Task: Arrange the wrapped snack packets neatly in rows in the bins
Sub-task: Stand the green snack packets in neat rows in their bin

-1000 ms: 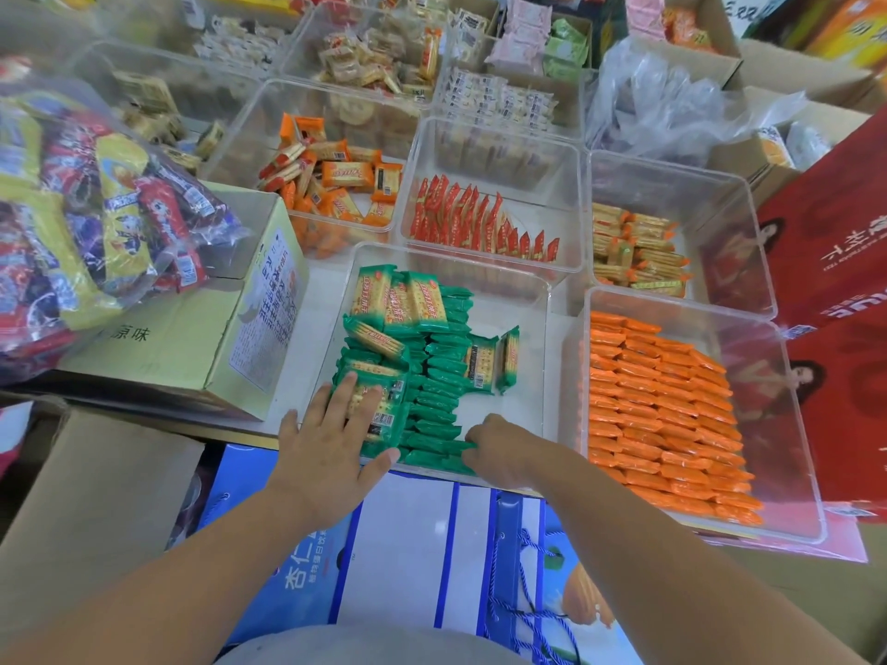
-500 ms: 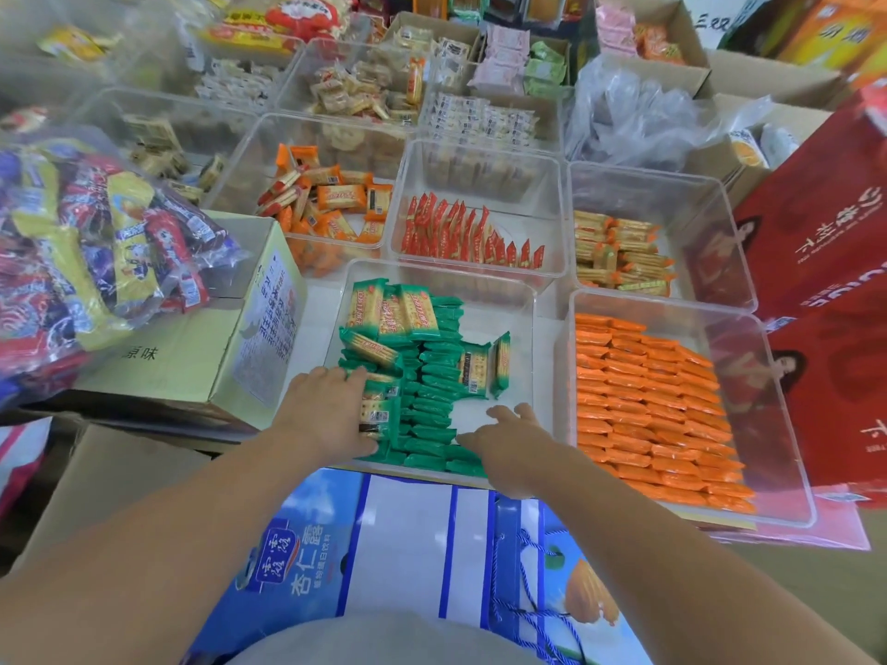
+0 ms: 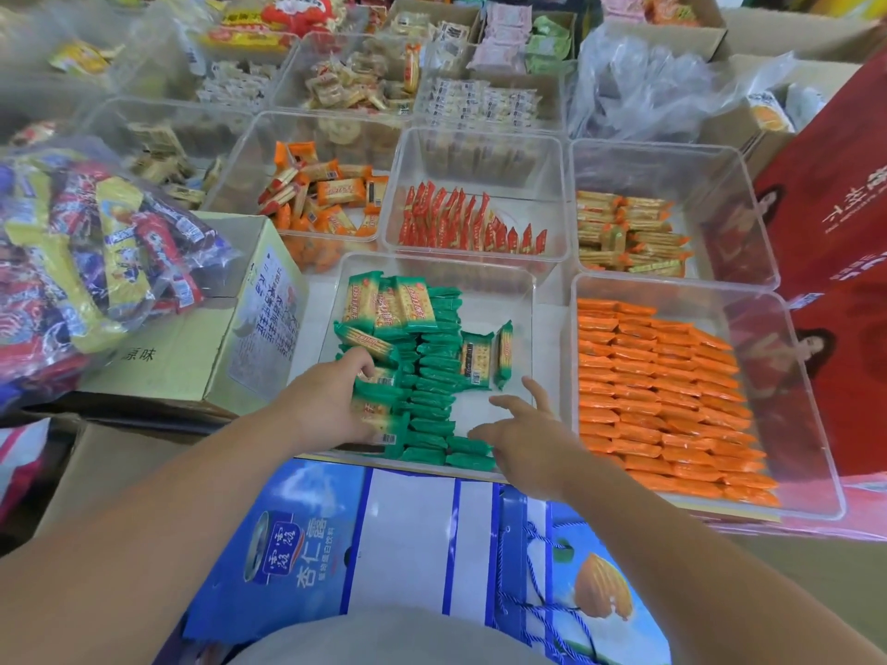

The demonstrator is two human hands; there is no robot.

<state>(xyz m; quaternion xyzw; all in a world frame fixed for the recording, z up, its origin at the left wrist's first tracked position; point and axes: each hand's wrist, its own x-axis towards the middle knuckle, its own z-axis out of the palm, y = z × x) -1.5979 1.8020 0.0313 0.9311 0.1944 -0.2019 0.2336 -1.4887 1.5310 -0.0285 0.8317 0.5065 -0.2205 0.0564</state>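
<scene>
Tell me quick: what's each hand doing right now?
Left hand: fingers curled round green packets.
Right hand: open, holding nothing.

In the bin (image 3: 434, 262) under left hand (image 3: 326, 405) and right hand (image 3: 525, 441) lie packets (image 3: 432, 367); a box (image 3: 192, 348) sits left, a full bin (image 3: 672, 282) right, more bins (image 3: 480, 134) beyond.

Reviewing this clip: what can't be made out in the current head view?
All in the head view:
Left hand: its own back hides the fingertips, so grip or mere press on the green wrapped snack packets is unclear.
Print on those packets: too small.
Far clear plastic bins at upper left: contents blurred.
Orange wrapped packets: top layer hides any below.
Red printed carton: cut off by the right edge.
</scene>
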